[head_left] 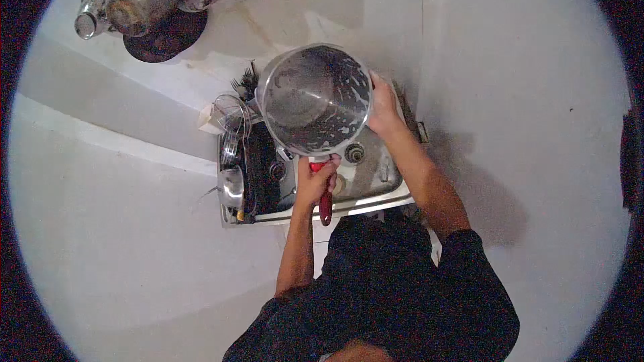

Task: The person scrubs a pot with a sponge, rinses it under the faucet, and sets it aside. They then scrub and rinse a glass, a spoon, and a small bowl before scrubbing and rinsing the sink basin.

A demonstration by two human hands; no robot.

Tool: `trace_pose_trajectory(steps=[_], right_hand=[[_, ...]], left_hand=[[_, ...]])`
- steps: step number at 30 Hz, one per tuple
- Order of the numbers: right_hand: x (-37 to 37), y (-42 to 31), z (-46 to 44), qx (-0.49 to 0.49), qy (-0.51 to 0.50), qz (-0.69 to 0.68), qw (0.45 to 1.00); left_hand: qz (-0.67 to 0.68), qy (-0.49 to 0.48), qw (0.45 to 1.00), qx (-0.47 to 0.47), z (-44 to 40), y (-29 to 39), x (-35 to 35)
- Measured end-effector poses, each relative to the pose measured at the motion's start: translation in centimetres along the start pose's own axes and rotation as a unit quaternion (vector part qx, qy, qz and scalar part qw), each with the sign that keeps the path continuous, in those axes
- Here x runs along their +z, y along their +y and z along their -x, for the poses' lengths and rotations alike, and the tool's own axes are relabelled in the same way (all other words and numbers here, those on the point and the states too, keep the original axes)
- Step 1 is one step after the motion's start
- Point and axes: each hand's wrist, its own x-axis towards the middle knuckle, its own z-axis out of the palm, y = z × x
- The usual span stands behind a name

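Pan held above a sink, seen from the head camera. I am watching a wide, round, grey metal pan (318, 97) with a red handle (326, 208); it is being held over the stainless-steel sink (376, 201), its open mouth facing the camera and pale, suds-like streaks clinging inside. The left hand (315, 182) is closing around the red handle, on the near side of the sink; the right hand (384, 104) is bracing the pan's rim and outer wall, over the sink's right side.

I am judging three hazards. If the wall is wet, the right hand could be losing its purchase, leaving the handle bearing the weight and the pan twisting. Tilting could be sending the streaky residue over the sink's edge. A swing leftward could be knocking the dark upright forks (247, 82) beyond the sink's left part, or the shiny rounded metal bowl (231, 186) at its left end.

Within the sink, a round, dark-centred drain fitting (354, 153) is showing. Beyond it and farther left, a battered, rounded metal pot (137, 0) and a dark, disc-shaped pan (168, 37) are clustering. To its right, a plain, pale surface (537, 74) is catching a soft shadow; I cannot tell wall from counter.
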Motion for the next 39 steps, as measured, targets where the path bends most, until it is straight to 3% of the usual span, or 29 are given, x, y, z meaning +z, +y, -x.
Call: trace_pose_trajectory(steps=[2, 4, 8, 11, 14, 17, 21, 24, 27, 30, 33, 34, 37, 38, 39], right_hand=[[1.8, 0.3, 0.9, -0.177, 0.17, 0.176, 0.953], [1.7, -0.5, 3.0, -0.26, 0.183, 0.221, 0.922], [6.1, -1.3, 3.6, -0.421, 0.139, 0.296, 0.846], [9.2, -0.9, 5.0, -0.445, 0.059, 0.396, 0.801], [8.2, 0.3, 5.1, -0.321, -0.057, 0.53, 0.782], [4.2, 2.6, 4.1, -0.162, -0.098, 0.668, 0.72], [4.4, 3.0, 5.8, 0.068, -0.212, 0.794, 0.566], [3.7, 3.5, 5.5, 0.153, -0.21, 0.86, 0.44], [0.1, 3.4, 2.9, 0.085, -0.242, 0.901, 0.35], [-0.4, 3.4, 1.7, 0.032, -0.156, 0.908, 0.388], [0.5, 2.5, 0.7, -0.018, -0.122, 0.92, 0.373], [-0.5, 2.6, -0.9, -0.08, -0.14, 0.927, 0.339], [-1.1, 2.6, -2.0, -0.153, -0.052, 0.909, 0.385], [-0.9, 2.7, -2.2, -0.12, -0.042, 0.931, 0.341], [-1.9, 3.3, -2.1, -0.11, -0.043, 0.934, 0.338]], left_hand=[[0.012, 0.002, 0.999, -0.031, 0.1, 0.3, -0.1], [0.085, 0.027, 0.993, -0.074, 1.4, -0.5, 1.6], [0.102, 0.007, 0.989, -0.107, 0.9, -0.5, 0.7], [0.088, -0.018, 0.991, -0.096, 0.6, 0.3, 0.7], [0.084, -0.007, 0.993, -0.078, 0.4, -0.6, 0.5], [0.082, -0.032, 0.993, -0.084, 0.1, -1.2, 0.1], [0.089, -0.024, 0.993, -0.078, -0.1, -0.6, 0.4], [0.076, 0.003, 0.992, -0.098, 0.3, -0.8, 0.4], [0.057, 0.01, 0.992, -0.115, 0.3, -0.8, 0.3], [0.057, -0.02, 0.993, -0.099, 0.4, -1.3, 0.0], [0.029, -0.041, 0.994, -0.096, 0.4, -1.8, -0.3], [0.022, -0.047, 0.994, -0.094, 0.3, -2.6, -0.6], [0.007, -0.046, 0.995, -0.086, 0.5, -2.4, -0.5], [0.003, -0.045, 0.996, -0.083, 0.6, -2.2, -0.4], [-0.008, -0.041, 0.995, -0.095, 0.5, -2.3, -0.4]])
